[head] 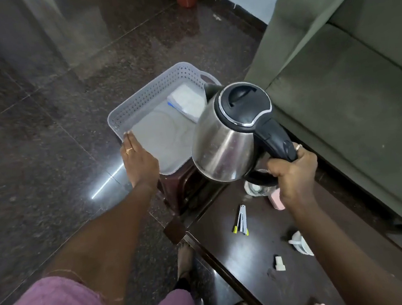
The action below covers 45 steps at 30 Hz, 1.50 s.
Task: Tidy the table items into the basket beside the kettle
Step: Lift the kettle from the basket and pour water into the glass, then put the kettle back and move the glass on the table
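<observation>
Right hand (294, 174) curled tight round black handle of steel kettle (224, 144), kettle tilted over desk (262, 258) edge beside white basket (148, 93), left hand (139, 161) flat, fingers straight, on basket's near rim, white packet (186, 101) inside basket.

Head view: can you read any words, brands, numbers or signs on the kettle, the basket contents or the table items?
No text can be read anywhere in this view.
kettle: a small mark on its black handle, too blurred to read.
white packet in the basket: blue print at one edge, too blurred to read.
Small items on the table: no legible print on them.
</observation>
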{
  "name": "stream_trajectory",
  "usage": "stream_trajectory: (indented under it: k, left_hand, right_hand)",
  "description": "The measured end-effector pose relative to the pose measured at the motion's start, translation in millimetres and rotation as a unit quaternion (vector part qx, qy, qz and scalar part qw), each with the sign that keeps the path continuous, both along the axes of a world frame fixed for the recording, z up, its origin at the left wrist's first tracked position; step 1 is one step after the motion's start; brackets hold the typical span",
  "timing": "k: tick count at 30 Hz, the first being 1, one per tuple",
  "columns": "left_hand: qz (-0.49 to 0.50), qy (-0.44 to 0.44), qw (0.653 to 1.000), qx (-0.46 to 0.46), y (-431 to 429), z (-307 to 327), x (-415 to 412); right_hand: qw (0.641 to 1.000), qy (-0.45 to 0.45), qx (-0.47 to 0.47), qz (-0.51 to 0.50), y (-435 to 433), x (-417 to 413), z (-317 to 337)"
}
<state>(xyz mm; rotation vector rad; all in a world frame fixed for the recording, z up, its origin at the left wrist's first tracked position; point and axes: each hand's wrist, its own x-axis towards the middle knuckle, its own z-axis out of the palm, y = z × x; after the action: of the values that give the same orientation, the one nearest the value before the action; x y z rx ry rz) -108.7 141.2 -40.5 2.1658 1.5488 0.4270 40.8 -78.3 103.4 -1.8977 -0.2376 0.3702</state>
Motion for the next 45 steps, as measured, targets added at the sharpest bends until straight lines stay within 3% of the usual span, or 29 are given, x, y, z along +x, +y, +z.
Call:
stream_trajectory:
  k: [8,12,16,34,37,40,45]
  left_hand:
    - [-0.07,0.1,0.993,-0.009,11,-28,-21]
    - [-0.07,0.045,0.994,0.071,8,-32,-18]
    - [-0.022,0.028,0.999,-0.008,6,-41,-20]
    - [-0.004,-0.035,0.999,-0.007,0,-39,-10]
    - [-0.117,-0.055,0.991,0.042,-14,-37,-10]
    - [-0.282,-0.092,0.95,0.1,-42,-38,-1]
    - [-0.424,-0.078,0.895,0.116,-91,-48,16]
  right_hand:
    - [0.998,-0.001,0.027,0.055,100,-7,-26]
    - [0.996,0.025,0.019,0.084,139,-12,-52]
    - [0.994,0.071,0.008,0.087,167,-20,-76]
    - [0.988,0.078,-0.045,0.127,200,-22,-113]
    - [0.986,0.069,-0.047,0.144,197,-23,-110]
    - [0.98,0.057,-0.039,0.187,186,-23,-107]
    - [0.986,0.048,-0.039,0.152,122,-9,-120]
